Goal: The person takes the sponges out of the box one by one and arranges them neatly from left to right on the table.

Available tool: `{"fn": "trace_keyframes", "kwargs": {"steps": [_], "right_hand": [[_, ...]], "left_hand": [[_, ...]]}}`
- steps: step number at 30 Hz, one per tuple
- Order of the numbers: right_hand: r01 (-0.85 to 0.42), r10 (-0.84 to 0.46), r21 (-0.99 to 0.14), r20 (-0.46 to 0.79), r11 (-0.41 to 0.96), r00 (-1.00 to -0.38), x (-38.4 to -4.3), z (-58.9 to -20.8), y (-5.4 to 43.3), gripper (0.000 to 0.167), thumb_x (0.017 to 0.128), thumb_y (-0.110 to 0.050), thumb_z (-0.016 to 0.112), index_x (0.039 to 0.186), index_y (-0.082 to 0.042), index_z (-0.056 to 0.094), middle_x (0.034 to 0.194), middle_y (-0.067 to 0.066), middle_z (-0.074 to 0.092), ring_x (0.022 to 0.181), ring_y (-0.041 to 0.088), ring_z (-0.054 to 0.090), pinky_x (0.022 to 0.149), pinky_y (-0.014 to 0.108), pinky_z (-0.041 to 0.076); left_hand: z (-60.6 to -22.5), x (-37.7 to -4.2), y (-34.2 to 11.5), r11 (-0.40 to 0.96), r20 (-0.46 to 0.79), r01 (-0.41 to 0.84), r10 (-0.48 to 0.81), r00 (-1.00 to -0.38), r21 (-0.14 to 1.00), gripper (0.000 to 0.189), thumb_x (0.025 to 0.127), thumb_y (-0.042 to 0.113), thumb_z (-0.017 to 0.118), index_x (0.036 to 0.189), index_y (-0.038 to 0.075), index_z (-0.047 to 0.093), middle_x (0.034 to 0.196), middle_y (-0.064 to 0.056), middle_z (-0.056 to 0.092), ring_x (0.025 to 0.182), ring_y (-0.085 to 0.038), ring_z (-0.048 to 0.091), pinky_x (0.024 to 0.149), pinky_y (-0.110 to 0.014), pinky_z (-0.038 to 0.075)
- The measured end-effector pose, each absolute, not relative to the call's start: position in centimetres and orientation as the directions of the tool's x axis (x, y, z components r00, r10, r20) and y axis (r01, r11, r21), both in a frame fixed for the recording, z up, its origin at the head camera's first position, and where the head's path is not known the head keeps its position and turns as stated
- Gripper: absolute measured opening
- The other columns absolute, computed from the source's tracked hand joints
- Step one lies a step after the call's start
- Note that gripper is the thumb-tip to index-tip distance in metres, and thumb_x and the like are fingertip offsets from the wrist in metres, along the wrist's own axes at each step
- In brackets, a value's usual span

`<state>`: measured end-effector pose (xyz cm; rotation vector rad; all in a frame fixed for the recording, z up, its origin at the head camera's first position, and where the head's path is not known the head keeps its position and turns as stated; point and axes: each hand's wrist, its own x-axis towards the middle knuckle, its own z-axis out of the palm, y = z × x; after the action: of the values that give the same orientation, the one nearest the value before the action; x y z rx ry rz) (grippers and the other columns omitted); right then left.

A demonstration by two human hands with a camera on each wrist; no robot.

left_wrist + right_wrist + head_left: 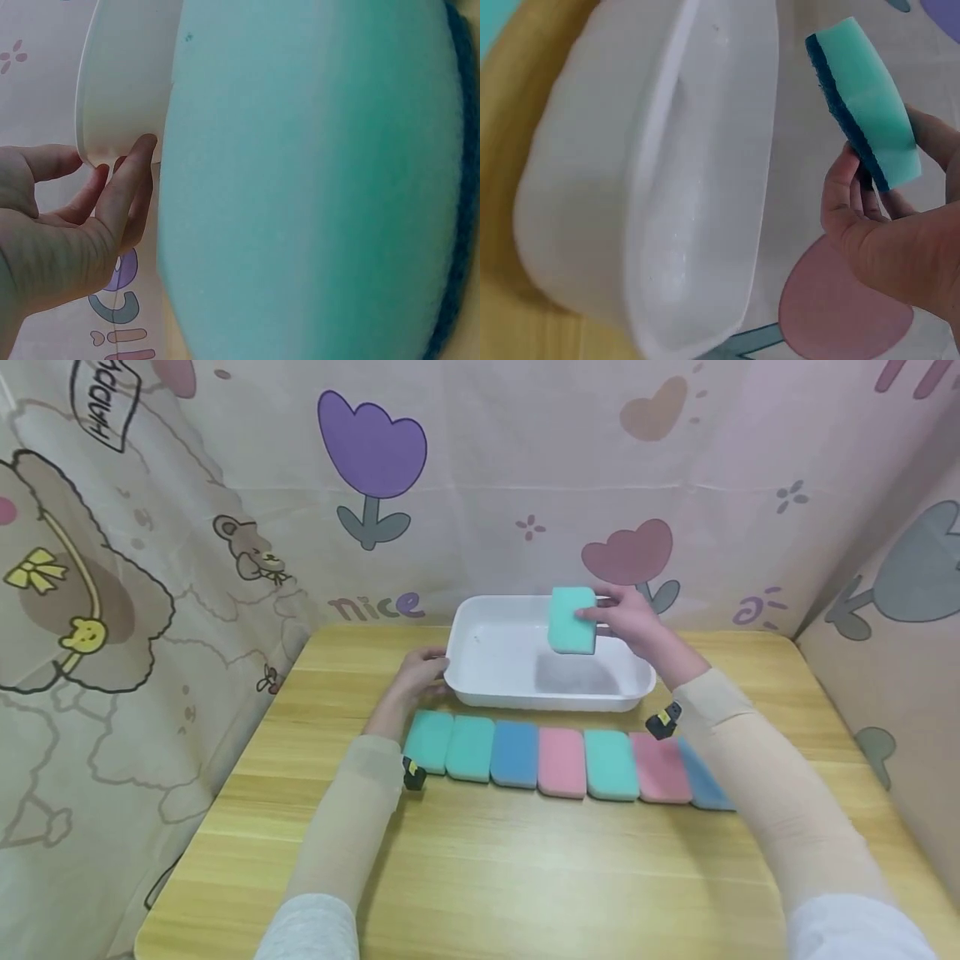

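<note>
My right hand [628, 620] pinches a mint-green sponge [572, 622] between thumb and fingers, holding it above the right half of a white plastic tray [495, 647]. In the right wrist view this sponge [870, 105] shows a dark scouring layer along one face. At the tray's left end my left hand [423, 675] grips it, with the thumb at the rim and the fingers against the outer wall. In front of the tray lies a side-by-side row of several sponges, among them a green one [430, 742], a blue one [514, 754] and a pink one [561, 762].
The wooden table [525, 877] carries the tray and the row. A patterned cloth [480, 518] hangs right behind the tray and along both sides. My right forearm partly covers the rightmost blue sponge [705, 781]. One green sponge [300, 180] fills most of the left wrist view.
</note>
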<state>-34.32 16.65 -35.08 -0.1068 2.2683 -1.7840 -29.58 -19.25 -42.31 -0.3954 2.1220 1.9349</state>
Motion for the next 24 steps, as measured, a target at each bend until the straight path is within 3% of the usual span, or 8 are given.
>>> {"fn": "trace_keyframes", "kwargs": {"steps": [10,21,24], "right_hand": [[0.103,-0.208,-0.97,-0.15,0.221,-0.967,-30.9,-34.5,20.3,0.08,0.102,-0.02,0.067,0.165,-0.004,0.02,0.164,0.022,0.033,0.142,0.032,0.045,0.119,0.044,0.042],[0.104,-0.156,-0.966,-0.143,0.235,-0.977,-27.7,-35.0,25.3,0.083,0.104,-0.034,0.063,0.165,-0.002,0.017,0.166,0.021,0.029,0.142,0.025,0.042,0.119,0.039,0.043],[0.109,-0.134,-0.958,-0.149,0.267,-0.98,-26.9,-35.4,26.7,0.085,0.104,-0.04,0.063,0.166,-0.004,0.017,0.165,0.018,0.03,0.138,0.019,0.044,0.111,0.027,0.049]], "left_hand": [[-42.3,-29.8,-19.4,0.088,-0.352,-0.353,-0.029,-0.936,0.931,0.05,0.104,0.009,0.056,0.152,0.0,0.045,0.148,-0.021,0.051,0.13,-0.038,0.056,0.102,-0.042,0.058],[-42.2,-29.6,-19.2,0.086,-0.356,-0.357,-0.03,-0.934,0.93,0.051,0.105,0.01,0.056,0.153,0.001,0.044,0.148,-0.022,0.052,0.13,-0.037,0.056,0.103,-0.042,0.057],[-42.2,-29.6,-19.2,0.085,-0.357,-0.358,-0.025,-0.934,0.93,0.051,0.104,0.01,0.056,0.153,0.001,0.044,0.148,-0.022,0.051,0.131,-0.037,0.056,0.103,-0.043,0.057]]}}
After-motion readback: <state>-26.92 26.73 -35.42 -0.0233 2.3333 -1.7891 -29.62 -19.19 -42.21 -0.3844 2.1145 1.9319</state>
